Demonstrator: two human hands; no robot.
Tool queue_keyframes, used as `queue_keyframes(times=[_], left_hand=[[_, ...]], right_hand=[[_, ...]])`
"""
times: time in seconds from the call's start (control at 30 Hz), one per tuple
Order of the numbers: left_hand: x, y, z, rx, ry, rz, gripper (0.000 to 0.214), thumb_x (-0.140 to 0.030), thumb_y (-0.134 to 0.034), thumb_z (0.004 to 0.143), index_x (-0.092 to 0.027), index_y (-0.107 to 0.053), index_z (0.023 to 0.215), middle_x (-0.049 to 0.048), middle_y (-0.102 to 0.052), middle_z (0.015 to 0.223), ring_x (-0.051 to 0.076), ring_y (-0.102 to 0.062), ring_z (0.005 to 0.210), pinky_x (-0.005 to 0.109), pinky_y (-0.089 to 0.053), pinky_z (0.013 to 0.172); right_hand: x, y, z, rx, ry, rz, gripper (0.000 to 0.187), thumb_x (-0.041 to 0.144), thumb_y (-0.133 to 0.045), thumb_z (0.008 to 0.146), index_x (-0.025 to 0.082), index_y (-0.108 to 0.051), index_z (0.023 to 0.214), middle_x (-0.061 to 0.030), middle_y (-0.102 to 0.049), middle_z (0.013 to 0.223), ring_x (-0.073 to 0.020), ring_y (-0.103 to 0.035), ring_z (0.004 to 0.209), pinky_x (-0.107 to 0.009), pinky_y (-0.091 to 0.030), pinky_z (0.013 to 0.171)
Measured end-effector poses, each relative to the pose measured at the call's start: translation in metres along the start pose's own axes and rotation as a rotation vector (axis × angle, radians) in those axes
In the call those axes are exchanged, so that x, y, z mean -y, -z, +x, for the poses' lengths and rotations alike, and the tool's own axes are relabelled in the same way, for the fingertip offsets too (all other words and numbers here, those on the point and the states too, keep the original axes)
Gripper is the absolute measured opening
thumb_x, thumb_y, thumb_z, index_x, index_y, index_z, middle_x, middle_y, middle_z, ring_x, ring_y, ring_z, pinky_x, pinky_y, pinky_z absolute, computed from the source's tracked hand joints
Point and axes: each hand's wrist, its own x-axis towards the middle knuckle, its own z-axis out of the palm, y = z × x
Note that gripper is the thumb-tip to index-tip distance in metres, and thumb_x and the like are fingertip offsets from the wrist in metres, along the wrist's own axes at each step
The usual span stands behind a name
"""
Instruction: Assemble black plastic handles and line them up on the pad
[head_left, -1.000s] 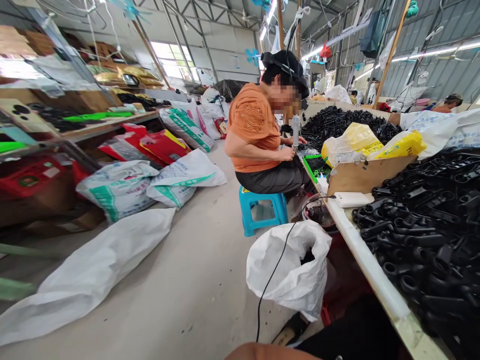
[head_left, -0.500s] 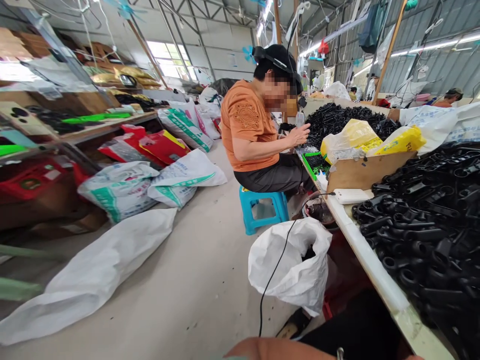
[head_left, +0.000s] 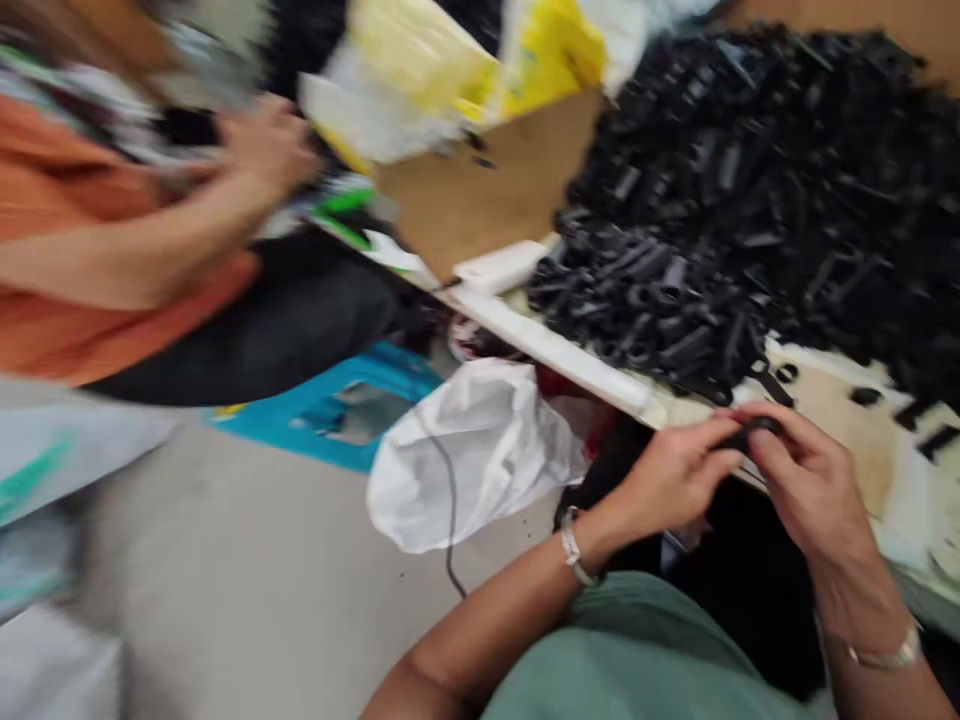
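- View just swung down from the co-worker [head_left: 112, 240]; both hands now in frame, so the handwork is visible.
- Left hand [head_left: 679, 478] and right hand [head_left: 814, 490]: fingers clamped on one black part [head_left: 757, 430], between them.
- Black parts heap [head_left: 720, 220] beyond fingertips, on bench [head_left: 577, 362].

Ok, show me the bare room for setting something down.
A small tan patch of table between the right hand and the black pile, edged by loose parts. Bigger: the grey floor between the white bag and the sacks at far left. The pile itself is crowded.
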Motion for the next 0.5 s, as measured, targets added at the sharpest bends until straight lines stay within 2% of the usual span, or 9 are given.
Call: queue_keyframes(times=[0.03, 0.1, 0.23, 0.37, 0.5], left_hand=[[0.003, 0.001, 0.003, -0.006, -0.020, -0.034, 0.024, -0.025, -0.055, 0.093, -0.014, -0.068, 0.109, 0.0082, -0.073, 0.105, 0.019, -0.067, 0.095, 0.031, -0.054, 0.090], [0.007, 0.001, 0.007, 0.022, -0.059, -0.077, 0.022, -0.024, -0.057, 0.092, -0.015, -0.067, 0.109, 0.0072, -0.073, 0.106, 0.018, -0.066, 0.096, 0.030, -0.053, 0.090], [0.006, -0.005, 0.006, 0.052, -0.098, -0.023, 0.020, -0.028, -0.060, 0.092, -0.015, -0.068, 0.106, 0.0059, -0.074, 0.101, 0.018, -0.066, 0.091, 0.030, -0.053, 0.086], [0.001, -0.004, 0.005, 0.073, -0.059, 0.087, 0.016, -0.026, -0.059, 0.092, -0.015, -0.070, 0.094, 0.0019, -0.070, 0.079, 0.015, -0.061, 0.073, 0.025, -0.050, 0.070], [-0.002, -0.004, 0.004, 0.105, -0.097, 0.104, 0.013, -0.023, -0.061, 0.092, -0.015, -0.070, 0.097, -0.0003, -0.068, 0.076, 0.012, -0.060, 0.068, 0.022, -0.048, 0.065]], right_hand=[[-0.003, 0.003, -0.002, -0.019, -0.080, 0.033, 0.018, 0.030, -0.065, 0.095, 0.029, -0.071, 0.112, -0.0041, -0.075, 0.109, -0.0196, -0.071, 0.091, -0.033, -0.061, 0.080], [-0.007, 0.006, -0.001, -0.058, -0.132, 0.079, 0.017, 0.032, -0.070, 0.090, 0.028, -0.074, 0.107, -0.0040, -0.075, 0.111, -0.0218, -0.072, 0.096, -0.036, -0.061, 0.086], [-0.003, 0.007, -0.002, -0.098, -0.132, 0.101, 0.017, 0.028, -0.074, 0.086, 0.028, -0.076, 0.102, -0.0030, -0.075, 0.114, -0.0218, -0.071, 0.103, -0.036, -0.061, 0.089], [0.002, 0.011, -0.008, -0.034, -0.161, 0.183, 0.019, 0.024, -0.075, 0.086, 0.031, -0.078, 0.103, -0.0011, -0.076, 0.115, -0.0201, -0.072, 0.102, -0.032, -0.063, 0.086], [0.004, 0.014, -0.012, -0.036, -0.143, 0.215, 0.018, 0.023, -0.074, 0.087, 0.034, -0.079, 0.100, 0.0014, -0.077, 0.110, -0.0184, -0.073, 0.102, -0.030, -0.063, 0.086]])
